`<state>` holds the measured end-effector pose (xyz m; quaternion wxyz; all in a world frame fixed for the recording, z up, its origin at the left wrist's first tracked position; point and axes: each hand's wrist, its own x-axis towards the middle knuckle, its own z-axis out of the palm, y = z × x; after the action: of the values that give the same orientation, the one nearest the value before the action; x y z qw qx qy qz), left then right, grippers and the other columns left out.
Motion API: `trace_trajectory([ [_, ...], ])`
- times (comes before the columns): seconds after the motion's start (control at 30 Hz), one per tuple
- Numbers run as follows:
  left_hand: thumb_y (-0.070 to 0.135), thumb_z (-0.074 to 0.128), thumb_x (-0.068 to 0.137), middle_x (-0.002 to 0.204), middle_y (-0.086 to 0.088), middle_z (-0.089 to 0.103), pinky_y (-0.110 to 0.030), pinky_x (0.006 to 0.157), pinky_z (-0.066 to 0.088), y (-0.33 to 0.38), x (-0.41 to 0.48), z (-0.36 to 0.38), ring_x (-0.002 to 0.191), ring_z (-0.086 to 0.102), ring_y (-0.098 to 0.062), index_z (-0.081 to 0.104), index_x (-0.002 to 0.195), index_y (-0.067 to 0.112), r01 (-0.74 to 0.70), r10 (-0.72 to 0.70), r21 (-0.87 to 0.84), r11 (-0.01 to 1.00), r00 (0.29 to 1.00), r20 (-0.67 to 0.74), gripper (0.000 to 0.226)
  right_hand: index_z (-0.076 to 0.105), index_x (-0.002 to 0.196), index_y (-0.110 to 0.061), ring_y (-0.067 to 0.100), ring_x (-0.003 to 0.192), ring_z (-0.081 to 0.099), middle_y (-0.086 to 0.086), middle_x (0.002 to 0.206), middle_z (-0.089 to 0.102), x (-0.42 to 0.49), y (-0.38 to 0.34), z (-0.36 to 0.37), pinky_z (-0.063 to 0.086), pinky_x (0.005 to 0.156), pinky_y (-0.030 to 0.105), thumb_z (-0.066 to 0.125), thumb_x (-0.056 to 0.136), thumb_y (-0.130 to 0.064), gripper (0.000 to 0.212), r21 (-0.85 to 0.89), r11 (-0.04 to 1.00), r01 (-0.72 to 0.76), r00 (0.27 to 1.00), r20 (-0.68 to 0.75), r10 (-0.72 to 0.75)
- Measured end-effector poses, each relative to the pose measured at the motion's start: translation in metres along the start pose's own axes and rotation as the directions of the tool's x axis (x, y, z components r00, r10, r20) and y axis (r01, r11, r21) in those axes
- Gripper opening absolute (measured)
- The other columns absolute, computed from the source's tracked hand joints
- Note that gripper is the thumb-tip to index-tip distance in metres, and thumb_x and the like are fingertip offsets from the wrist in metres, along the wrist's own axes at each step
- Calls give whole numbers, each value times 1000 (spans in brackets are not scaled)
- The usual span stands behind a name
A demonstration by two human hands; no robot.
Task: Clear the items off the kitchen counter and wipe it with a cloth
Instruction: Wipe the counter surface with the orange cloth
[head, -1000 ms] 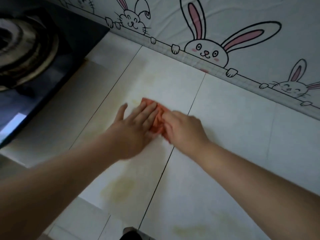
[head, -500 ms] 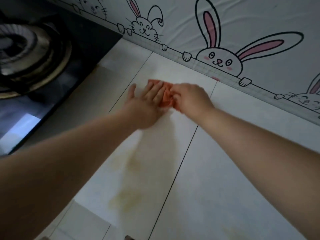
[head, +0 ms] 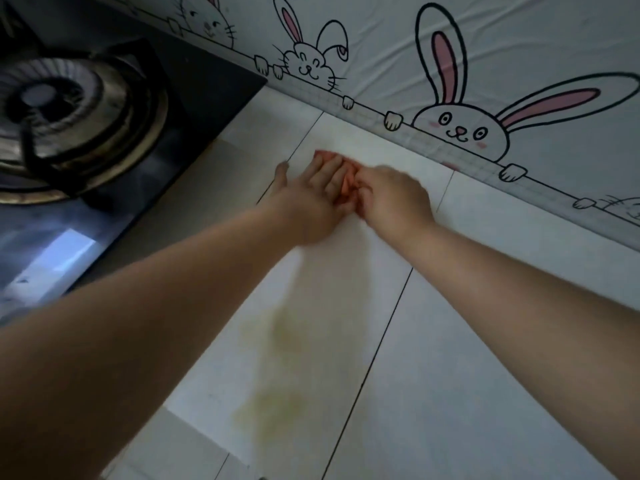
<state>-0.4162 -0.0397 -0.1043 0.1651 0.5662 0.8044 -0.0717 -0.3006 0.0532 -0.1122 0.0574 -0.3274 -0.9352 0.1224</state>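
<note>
A small orange cloth [head: 347,183] lies on the white tiled counter [head: 467,358], mostly hidden under both hands. My left hand [head: 311,199] presses flat on its left part with fingers spread. My right hand [head: 393,197] is curled on its right part, gripping it. Both hands sit close to the back wall. A yellowish smear [head: 277,403] marks the tiles nearer to me, below my left forearm.
A black gas hob [head: 194,98] with a round burner [head: 69,112] fills the left side, its edge close to my left forearm. A wall covering with cartoon rabbits [head: 460,129] runs along the back of the counter.
Both hands have pushed the cloth away from me, from the middle of the tile up toward the back wall. The view has shifted so more of the hob shows.
</note>
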Motion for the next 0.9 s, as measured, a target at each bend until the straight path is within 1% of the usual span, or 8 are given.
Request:
trace_trajectory([
  [0.1,56,-9,85,160,4,-9,-58,113,4,2,-74,35,147,-4,-16,-3,151,21,-39,42,64,997,998,-56,75,61,114,-22,36,89,63,8,104,63,-61,-19,5,49,69,39,47,91,-26,27,48,991,123,992,29,-124],
  [0.23,53,20,90,154,-5,30,-62,105,26,0,-156,69,141,31,-26,35,145,12,-65,68,49,997,995,-74,70,66,100,-19,32,66,66,3,86,66,-125,-40,8,54,49,38,54,80,-21,23,144,950,276,959,32,-283],
  [0.43,56,5,95,152,-3,35,-62,103,29,-4,-166,71,139,34,-25,39,143,14,-43,43,-8,999,999,-23,73,64,95,-19,33,64,66,2,83,65,-117,-41,6,53,49,40,52,80,-22,19,112,934,339,927,129,-352],
  [0.53,60,-13,87,159,1,13,-61,111,15,-10,-123,48,146,15,-20,18,151,18,6,-6,18,1000,999,-38,82,61,111,-24,36,86,65,6,103,64,-71,-36,2,54,70,42,47,91,-27,24,77,961,266,953,129,-274],
  [0.6,61,-5,88,160,6,-9,-57,113,0,-20,-79,35,147,-5,-15,-4,151,23,63,-61,23,998,996,-67,73,60,114,-26,36,96,62,7,109,62,-30,-30,4,51,78,41,49,91,-29,25,69,978,197,974,97,-204],
  [0.7,57,10,94,160,6,-9,-58,112,-4,-33,-14,11,146,-9,-14,-4,151,24,107,-108,-13,994,991,-76,66,63,110,-22,35,99,59,12,108,62,34,-20,12,47,77,37,49,89,-23,25,44,993,114,992,41,-115],
  [0.83,56,8,96,160,5,-13,-61,112,-3,-46,53,-13,145,-14,-13,-8,150,26,179,-180,-34,983,983,-29,64,64,98,-14,32,97,59,14,104,63,97,-20,18,37,68,29,43,87,-11,24,10,1000,-7,999,-33,8],
  [0.9,55,11,96,160,4,-12,-62,112,-2,-50,72,-23,146,-13,-14,-7,150,26,180,-182,-47,982,983,-34,65,64,101,-11,32,100,60,16,109,63,115,-20,18,45,77,29,38,93,-11,27,-19,999,-46,995,-86,44],
])
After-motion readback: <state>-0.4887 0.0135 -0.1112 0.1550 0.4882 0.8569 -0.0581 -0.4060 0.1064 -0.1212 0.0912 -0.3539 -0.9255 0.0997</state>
